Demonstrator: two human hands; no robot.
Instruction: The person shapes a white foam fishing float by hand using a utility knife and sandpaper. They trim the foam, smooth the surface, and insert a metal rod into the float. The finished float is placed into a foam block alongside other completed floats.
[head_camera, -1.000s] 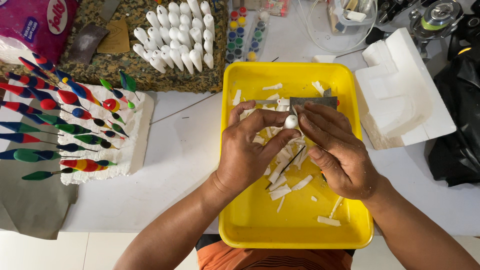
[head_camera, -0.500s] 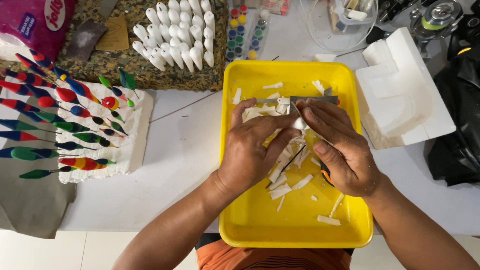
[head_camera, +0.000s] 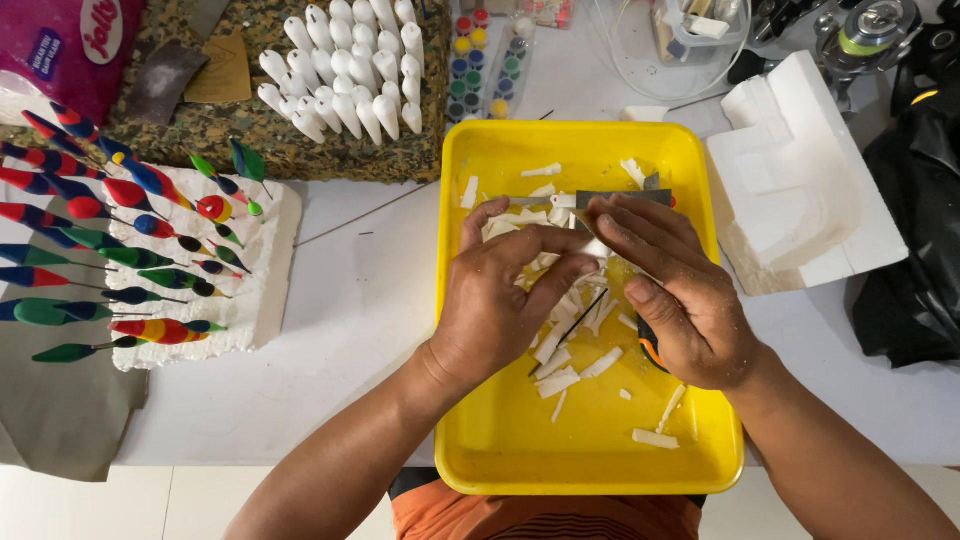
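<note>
Both my hands work over a yellow plastic tray (head_camera: 590, 475) littered with white foam shavings (head_camera: 560, 380). My left hand (head_camera: 495, 305) pinches a small white foam piece (head_camera: 597, 247) at its fingertips; a thin dark rod (head_camera: 572, 328) runs down from the piece. My right hand (head_camera: 685, 300) presses against the same piece from the right and grips a cutter with an orange and black handle (head_camera: 648, 352), mostly hidden under the palm. A grey flat strip (head_camera: 625, 196) lies in the tray just beyond the fingers.
Left of the tray a white foam slab (head_camera: 275, 250) holds several painted floats on wires. Behind it, rows of white foam cones (head_camera: 345, 80) stand on a camouflage block, next to small paint pots (head_camera: 485, 50). A white foam packing block (head_camera: 800, 190) and a black bag (head_camera: 915, 250) lie to the right.
The white piece showed plainly between the fingertips earlier; my fingers have closed over it, so it is mostly covered. Both hands stay over the tray's middle.
</note>
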